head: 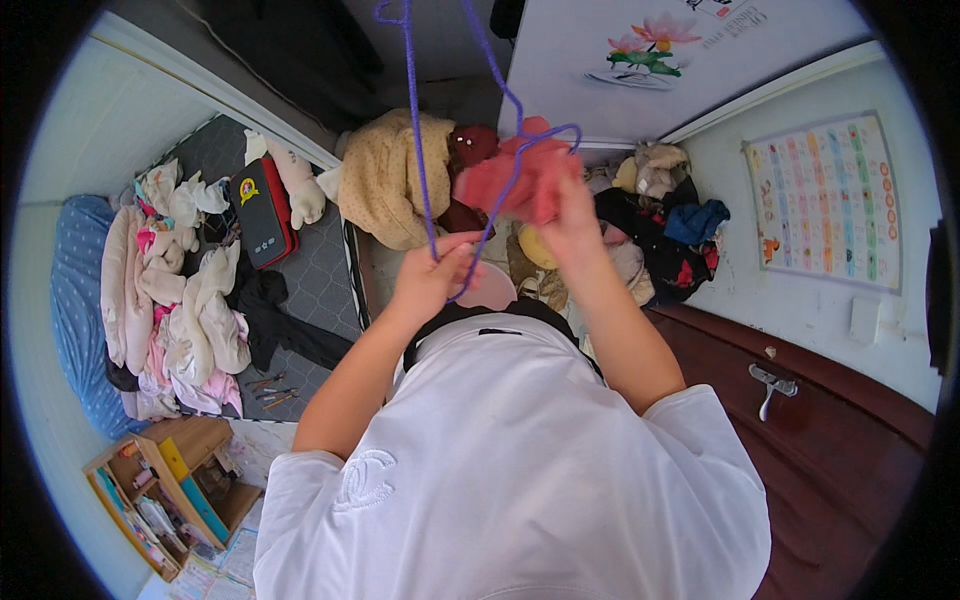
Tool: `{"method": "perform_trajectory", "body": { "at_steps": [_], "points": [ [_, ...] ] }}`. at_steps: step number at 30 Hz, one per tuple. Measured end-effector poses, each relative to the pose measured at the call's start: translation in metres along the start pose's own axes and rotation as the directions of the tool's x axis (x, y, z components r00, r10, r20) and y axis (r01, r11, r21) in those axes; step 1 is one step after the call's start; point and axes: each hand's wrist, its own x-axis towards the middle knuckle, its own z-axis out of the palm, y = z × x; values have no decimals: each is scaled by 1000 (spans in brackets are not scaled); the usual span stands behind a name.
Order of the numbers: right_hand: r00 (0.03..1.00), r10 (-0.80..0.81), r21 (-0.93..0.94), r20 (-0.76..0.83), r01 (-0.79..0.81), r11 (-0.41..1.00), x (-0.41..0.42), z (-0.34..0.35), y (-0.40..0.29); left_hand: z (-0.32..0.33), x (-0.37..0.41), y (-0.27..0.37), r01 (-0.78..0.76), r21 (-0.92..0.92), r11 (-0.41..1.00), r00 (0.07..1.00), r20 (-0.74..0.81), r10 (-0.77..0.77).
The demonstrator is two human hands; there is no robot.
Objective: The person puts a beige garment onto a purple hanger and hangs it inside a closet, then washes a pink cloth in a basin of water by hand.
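A long loop of purple yarn-like cord point(415, 127) runs from the top edge of the head view down to my left hand point(435, 274), whose fingers are closed on its lower bend. My right hand point(570, 217), somewhat blurred, grips a crumpled red cloth point(525, 176). Part of the cord crosses in front of this cloth and curls into a small loop near its upper right. Below the hands, a pink rounded object point(491, 287) shows partly behind my left hand. A beige dotted fabric bundle point(394, 180) lies beyond my left hand.
At left, clothes point(202, 322) and a black-and-red case point(259, 214) lie on a grey quilted surface point(322, 262). More clothes point(645, 240) are heaped at right, beside a dark red door point(825, 435). A wooden shelf unit point(180, 480) stands lower left; a white lotus-printed panel point(570, 67) rises ahead.
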Motion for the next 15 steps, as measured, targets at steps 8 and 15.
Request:
{"method": "perform_trajectory", "body": {
  "at_steps": [8, 15],
  "points": [
    [982, 27, -49, 189, -18, 999, -1, -2, -1, 7, 9, 18, -43, -81, 996, 997, -66, 37],
    [953, 218, -350, 212, -134, 927, -10, 26, 0, 7, 11, -16, -89, 144, 986, 996, 0, 90]
  ]
}}
